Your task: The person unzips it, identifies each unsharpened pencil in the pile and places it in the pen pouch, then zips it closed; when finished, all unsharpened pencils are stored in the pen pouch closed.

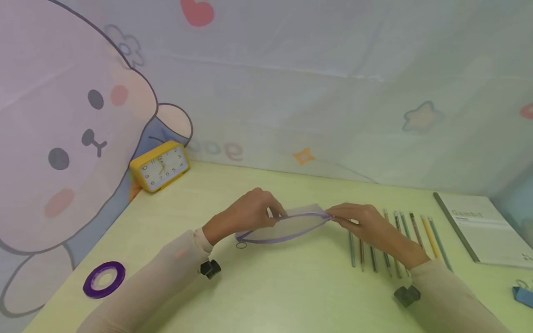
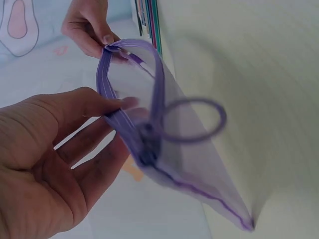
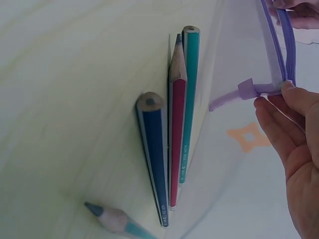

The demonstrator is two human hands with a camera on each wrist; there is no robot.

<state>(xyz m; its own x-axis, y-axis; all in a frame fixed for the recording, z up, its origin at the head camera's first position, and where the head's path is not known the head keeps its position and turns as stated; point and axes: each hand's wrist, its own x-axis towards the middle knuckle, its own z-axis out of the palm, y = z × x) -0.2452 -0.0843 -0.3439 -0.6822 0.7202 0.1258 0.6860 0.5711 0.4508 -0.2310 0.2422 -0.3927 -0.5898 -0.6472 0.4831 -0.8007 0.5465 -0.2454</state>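
A translucent zip pouch (image 1: pixel 300 224) with purple zipper edges is held between both hands, its mouth spread apart. My left hand (image 1: pixel 251 210) pinches the far zipper edge near the left end, thumb on one side and fingers on the other. A purple ring (image 2: pixel 194 119) hangs from that end of the pouch. At the other end, my right hand (image 1: pixel 368 224) pinches the pouch's corner between thumb and fingers. In the right wrist view a small purple tab (image 3: pixel 246 89) sticks out beside the right fingertips (image 3: pixel 264 104). Nothing shows inside the pouch.
Several pencils (image 1: pixel 428 236) lie in a row under and beyond the right forearm. A notebook (image 1: pixel 487 226) lies to their right, with a blue object (image 1: pixel 522 296) at the edge. A yellow clock (image 1: pixel 160 166) stands back left; a purple tape roll (image 1: pixel 104 279) lies front left.
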